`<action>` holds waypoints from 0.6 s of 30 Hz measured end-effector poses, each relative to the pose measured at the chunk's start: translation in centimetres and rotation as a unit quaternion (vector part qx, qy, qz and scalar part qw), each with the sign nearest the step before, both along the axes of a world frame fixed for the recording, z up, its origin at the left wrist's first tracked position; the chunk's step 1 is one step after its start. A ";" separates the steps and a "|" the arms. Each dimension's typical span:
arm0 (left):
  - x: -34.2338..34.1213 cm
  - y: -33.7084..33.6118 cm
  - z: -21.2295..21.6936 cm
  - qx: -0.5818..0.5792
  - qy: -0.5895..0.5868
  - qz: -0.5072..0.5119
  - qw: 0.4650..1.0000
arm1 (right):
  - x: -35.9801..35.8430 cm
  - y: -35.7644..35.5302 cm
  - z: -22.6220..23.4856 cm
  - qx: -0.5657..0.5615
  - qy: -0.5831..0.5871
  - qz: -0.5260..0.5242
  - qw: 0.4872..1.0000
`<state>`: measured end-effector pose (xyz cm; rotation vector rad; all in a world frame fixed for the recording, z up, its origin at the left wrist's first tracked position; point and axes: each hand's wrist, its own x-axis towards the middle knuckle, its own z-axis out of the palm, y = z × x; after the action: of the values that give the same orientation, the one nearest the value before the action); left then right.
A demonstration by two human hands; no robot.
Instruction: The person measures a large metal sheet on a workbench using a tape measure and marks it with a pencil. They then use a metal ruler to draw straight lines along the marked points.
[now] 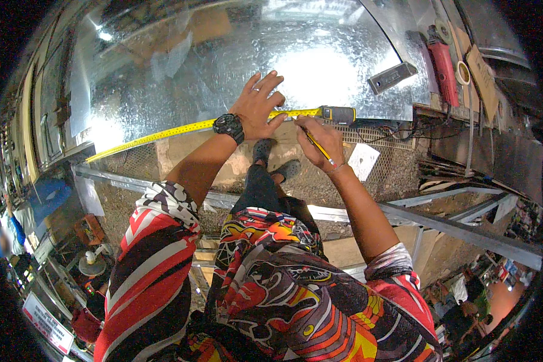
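I'm watching the tape (pixel 163 135) running sideways along the sheet (pixel 217 75); the left hand (pixel 258 108) is lying spread across it; the right hand (pixel 326 142), nearer its case (pixel 340 114), is pinching a pencil (pixel 316 146) slanting toward the tape's near edge.

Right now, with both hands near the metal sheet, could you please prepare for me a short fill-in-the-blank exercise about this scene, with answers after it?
1. The pencil is held in the person's ____ hand.
2. The left hand has a dark ____ at its wrist.
3. The blade drawn from the tape measure is ____ in colour.
4. Near the right edge of the metal sheet, the grinder has a ____ body.

Missing words: right; watch; yellow; red.
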<state>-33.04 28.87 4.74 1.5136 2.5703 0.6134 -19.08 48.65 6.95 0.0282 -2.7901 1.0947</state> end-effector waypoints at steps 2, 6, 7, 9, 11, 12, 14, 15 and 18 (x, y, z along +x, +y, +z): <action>0.0 0.1 0.0 0.002 0.000 -0.001 1.000 | 0.1 0.0 -0.3 0.000 -0.003 -0.003 1.000; 0.0 0.0 -0.1 0.004 0.006 -0.001 1.000 | 0.0 0.0 -0.4 0.008 -0.011 0.001 1.000; 0.0 0.0 -0.1 0.008 0.007 0.000 1.000 | 0.0 0.1 -0.4 0.008 -0.009 0.005 1.000; 0.1 0.0 0.0 0.014 0.009 0.001 1.000 | 0.0 0.1 -0.5 0.014 -0.007 0.011 1.000; 0.1 0.0 0.1 0.016 0.010 0.001 1.000 | 0.0 0.2 -0.5 0.016 -0.010 0.012 1.000; 0.0 0.0 0.1 0.017 0.011 0.000 1.000 | 0.0 0.1 -0.4 0.015 -0.013 0.009 1.000; 0.1 0.0 0.0 0.017 0.011 0.003 1.000 | 0.0 0.0 -0.3 0.011 -0.013 0.006 1.000; 0.1 0.0 0.0 0.017 0.010 0.003 1.000 | 0.1 -0.1 -0.3 0.008 -0.010 0.004 1.000; 0.0 0.0 0.0 0.011 0.001 0.004 1.000 | 0.0 0.0 -0.2 0.007 0.001 0.010 1.000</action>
<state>-32.99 28.83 4.70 1.5123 2.5802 0.6439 -19.06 48.66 6.79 0.0590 -2.8021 1.0782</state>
